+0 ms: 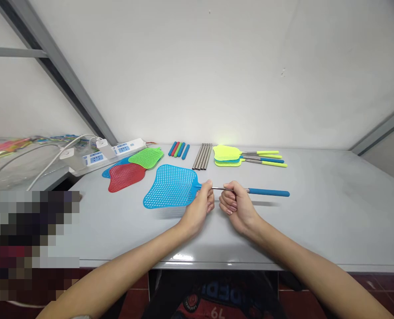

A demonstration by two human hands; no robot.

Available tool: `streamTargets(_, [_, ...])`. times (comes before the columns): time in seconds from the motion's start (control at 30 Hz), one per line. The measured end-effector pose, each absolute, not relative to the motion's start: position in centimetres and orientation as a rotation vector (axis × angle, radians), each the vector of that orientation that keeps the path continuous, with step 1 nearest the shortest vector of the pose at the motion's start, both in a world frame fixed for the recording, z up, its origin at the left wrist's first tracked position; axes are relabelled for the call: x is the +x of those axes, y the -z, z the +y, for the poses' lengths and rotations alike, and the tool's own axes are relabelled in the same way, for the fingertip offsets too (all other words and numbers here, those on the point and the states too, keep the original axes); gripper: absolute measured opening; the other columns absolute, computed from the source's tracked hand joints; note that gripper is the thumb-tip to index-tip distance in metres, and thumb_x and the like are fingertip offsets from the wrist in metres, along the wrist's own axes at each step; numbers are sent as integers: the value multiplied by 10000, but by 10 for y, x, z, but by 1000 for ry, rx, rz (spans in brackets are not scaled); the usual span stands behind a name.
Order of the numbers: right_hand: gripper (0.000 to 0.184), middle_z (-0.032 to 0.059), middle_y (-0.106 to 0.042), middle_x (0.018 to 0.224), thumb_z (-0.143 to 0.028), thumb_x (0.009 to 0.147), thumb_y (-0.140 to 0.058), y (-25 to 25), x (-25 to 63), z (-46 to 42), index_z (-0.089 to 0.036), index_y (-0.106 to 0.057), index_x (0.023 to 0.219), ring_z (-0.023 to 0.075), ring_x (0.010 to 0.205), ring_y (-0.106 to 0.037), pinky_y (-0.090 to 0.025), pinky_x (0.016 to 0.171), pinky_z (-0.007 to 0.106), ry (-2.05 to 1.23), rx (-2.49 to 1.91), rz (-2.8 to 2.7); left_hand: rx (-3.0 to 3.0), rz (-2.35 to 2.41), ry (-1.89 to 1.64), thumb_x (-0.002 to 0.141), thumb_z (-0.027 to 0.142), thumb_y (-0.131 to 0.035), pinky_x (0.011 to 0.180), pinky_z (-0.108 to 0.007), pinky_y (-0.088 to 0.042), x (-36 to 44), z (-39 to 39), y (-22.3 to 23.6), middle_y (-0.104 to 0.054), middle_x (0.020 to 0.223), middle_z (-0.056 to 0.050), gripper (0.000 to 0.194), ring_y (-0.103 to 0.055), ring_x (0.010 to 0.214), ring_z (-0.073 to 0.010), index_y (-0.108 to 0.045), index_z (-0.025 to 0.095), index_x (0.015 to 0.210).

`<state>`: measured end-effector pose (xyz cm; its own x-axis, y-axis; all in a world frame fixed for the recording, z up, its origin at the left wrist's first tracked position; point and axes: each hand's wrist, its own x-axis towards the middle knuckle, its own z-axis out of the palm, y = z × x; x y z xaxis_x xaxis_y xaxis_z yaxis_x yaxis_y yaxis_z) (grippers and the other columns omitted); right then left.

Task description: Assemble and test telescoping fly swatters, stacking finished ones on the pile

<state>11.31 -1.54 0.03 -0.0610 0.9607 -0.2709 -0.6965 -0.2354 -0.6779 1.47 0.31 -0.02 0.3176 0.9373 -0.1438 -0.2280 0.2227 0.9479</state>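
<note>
A blue fly swatter is held just above the grey table, its mesh head to the left and its blue grip to the right. My left hand pinches the metal rod right where it meets the head. My right hand is closed around the rod a little to the right. Both hands nearly touch each other.
Behind lie loose swatter heads, red, green and blue. Coloured grips, metal rods and finished yellow swatters lie along the wall. A power strip with cables sits at the back left.
</note>
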Motion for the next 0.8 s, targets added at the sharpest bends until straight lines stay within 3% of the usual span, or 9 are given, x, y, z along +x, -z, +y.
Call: streamTargets(0.8, [340,-84,-169,307,-206,665,-451,-2,118,-13,-188,-264,381,49,310,-105,-136,305,199,-1603,-791,-427,1011,878,-1033,741,388,-409,366,-200,-208,12,7,-3,-225,392,88,344,-221,331,-46,-250,189,510])
